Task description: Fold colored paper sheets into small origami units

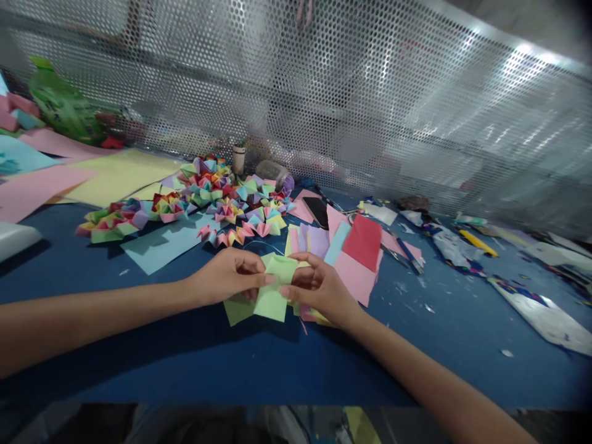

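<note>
A perforated metal screen (333, 92) stands along the far side of a blue tabletop (185, 357). At the near middle, the left hand (234, 275) is nearly closed, its thumb and curled fingers pinching the left side of a light green paper (272, 302). The right hand (319, 287) pinches the right side, thumb on the face toward the person, index finger reaching over near the top edge. The green paper is tilted between the two hands, its top edge curled or folded over and its lower part flat. Another green sheet (238, 310) shows behind it at the lower left.

Just right of the right hand, paper pieces in pink, purple, blue and yellow overlap, with a red paper (364, 242) on top. A dark phone (316, 211) lies beyond them, partly on pink paper. Left of it spreads a heap of folded paper shapes (222, 197) in many colours, some over a blue sheet (169, 243).

Behind the heap, a clear jar (272, 172) lies on its side; what is in it is too unclear to tell. A small white container (238, 159) stands beside it. At far left, a green bottle (65, 105) leans near large sheets of pink and yellow paper.
</note>
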Tool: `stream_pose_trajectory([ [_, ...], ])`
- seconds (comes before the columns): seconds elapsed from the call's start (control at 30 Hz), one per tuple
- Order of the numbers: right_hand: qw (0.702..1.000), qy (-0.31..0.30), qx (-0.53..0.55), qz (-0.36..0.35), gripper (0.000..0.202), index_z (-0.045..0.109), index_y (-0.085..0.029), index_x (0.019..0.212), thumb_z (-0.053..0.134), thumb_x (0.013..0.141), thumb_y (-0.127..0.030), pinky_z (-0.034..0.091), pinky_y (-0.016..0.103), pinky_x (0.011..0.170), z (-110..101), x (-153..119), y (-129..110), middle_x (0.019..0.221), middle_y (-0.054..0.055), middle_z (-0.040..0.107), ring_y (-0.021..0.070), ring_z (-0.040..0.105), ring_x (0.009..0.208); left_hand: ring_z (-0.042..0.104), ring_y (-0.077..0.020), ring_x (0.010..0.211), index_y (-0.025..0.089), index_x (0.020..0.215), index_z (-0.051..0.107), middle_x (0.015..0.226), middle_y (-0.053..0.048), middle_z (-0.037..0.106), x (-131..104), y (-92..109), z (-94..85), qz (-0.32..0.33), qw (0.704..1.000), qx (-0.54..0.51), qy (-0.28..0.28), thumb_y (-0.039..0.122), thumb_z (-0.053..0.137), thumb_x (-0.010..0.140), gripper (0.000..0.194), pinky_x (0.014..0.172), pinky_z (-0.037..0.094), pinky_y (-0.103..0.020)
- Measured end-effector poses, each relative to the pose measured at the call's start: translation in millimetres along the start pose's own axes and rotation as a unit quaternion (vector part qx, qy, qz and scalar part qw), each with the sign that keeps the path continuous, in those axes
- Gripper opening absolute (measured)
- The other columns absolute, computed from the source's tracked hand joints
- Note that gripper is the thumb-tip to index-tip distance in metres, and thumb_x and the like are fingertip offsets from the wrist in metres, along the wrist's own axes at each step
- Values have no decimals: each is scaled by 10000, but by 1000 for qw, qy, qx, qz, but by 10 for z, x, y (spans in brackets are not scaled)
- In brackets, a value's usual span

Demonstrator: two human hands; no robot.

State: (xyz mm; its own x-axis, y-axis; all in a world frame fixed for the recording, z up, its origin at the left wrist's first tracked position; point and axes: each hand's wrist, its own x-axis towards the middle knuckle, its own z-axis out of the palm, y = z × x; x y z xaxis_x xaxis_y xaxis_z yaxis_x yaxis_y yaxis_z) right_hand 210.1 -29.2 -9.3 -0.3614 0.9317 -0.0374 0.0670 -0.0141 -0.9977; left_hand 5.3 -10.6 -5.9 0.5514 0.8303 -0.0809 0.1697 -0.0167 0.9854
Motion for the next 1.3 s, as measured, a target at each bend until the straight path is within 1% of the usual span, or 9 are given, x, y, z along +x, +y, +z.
stream_pose_trajectory([
  [0.13, 999, 21, -22, 12, 526, 471, -202, 976, 797, 565, -232, 460, 228, 570, 9, 11, 21, 580, -73, 613, 95, 579, 535, 578, -104, 503, 132, 666, 574, 547, 9, 610, -4, -24, 13, -3, 1000, 0, -8, 351, 700, 704, 255, 480, 455, -171],
  [0.23, 999, -2, -50, 11, 526, 487, -200, 990, 794, 565, -236, 449, 228, 559, -5, 9, 22, 592, -66, 613, 99, 574, 534, 581, -101, 524, 137, 726, 587, 603, 9, 637, 3, -36, 11, 3, 1000, -7, 7, 346, 716, 687, 248, 502, 472, -177],
  [0.4, 998, 9, -52, 18, 513, 525, -188, 965, 807, 543, -267, 467, 245, 584, -9, 11, 10, 613, -52, 616, 110, 587, 564, 579, -87, 505, 138, 614, 553, 525, 20, 622, 31, -17, -5, 4, 999, -7, 45, 367, 711, 692, 290, 505, 464, -156],
  [0.6, 998, -2, -66, 8, 420, 523, -182, 880, 791, 568, -265, 457, 237, 583, -18, 17, 27, 595, -56, 608, 94, 568, 545, 602, -96, 508, 140, 615, 565, 551, -12, 654, 22, -15, -18, -23, 998, -49, 19, 437, 656, 738, 334, 511, 485, -164],
  [0.7, 998, -4, -65, 4, 394, 516, -181, 888, 771, 597, -260, 465, 239, 592, -25, 13, 33, 606, -53, 612, 91, 569, 551, 607, -92, 519, 138, 627, 587, 566, -16, 656, 15, -26, -29, -2, 999, -48, 17, 454, 614, 773, 349, 509, 479, -152],
  [0.93, 998, 15, -55, -4, 479, 503, -185, 950, 789, 573, -261, 481, 252, 606, -26, 27, 41, 600, -58, 609, 99, 576, 556, 627, -121, 559, 156, 758, 575, 591, 9, 654, 34, -32, -2, -45, 997, -61, 9, 408, 680, 716, 276, 519, 493, -185],
  [1.03, 998, 28, -49, -25, 482, 503, -193, 1026, 759, 624, -264, 481, 249, 608, -39, 25, 38, 638, -45, 618, 104, 587, 589, 611, -117, 522, 155, 754, 549, 585, 11, 660, 39, -51, 10, -42, 998, -53, -7, 367, 717, 683, 280, 516, 487, -197],
  [1.17, 996, 30, -25, -83, 436, 501, -258, 1154, 655, 746, -253, 505, 263, 658, -70, 5, 3, 800, -12, 633, 112, 608, 695, 599, -94, 516, 154, 702, 543, 562, 13, 654, 45, -50, 2, -44, 997, -61, 23, 352, 718, 694, 264, 482, 432, -154],
  [1.3, 993, 41, -45, -105, 327, 527, -256, 1102, 618, 787, -265, 516, 279, 697, -86, -2, -14, 843, 3, 636, 121, 620, 739, 607, -88, 539, 158, 685, 544, 556, 29, 633, 53, -29, -8, -55, 994, -90, 34, 336, 728, 691, 257, 507, 444, -149],
])
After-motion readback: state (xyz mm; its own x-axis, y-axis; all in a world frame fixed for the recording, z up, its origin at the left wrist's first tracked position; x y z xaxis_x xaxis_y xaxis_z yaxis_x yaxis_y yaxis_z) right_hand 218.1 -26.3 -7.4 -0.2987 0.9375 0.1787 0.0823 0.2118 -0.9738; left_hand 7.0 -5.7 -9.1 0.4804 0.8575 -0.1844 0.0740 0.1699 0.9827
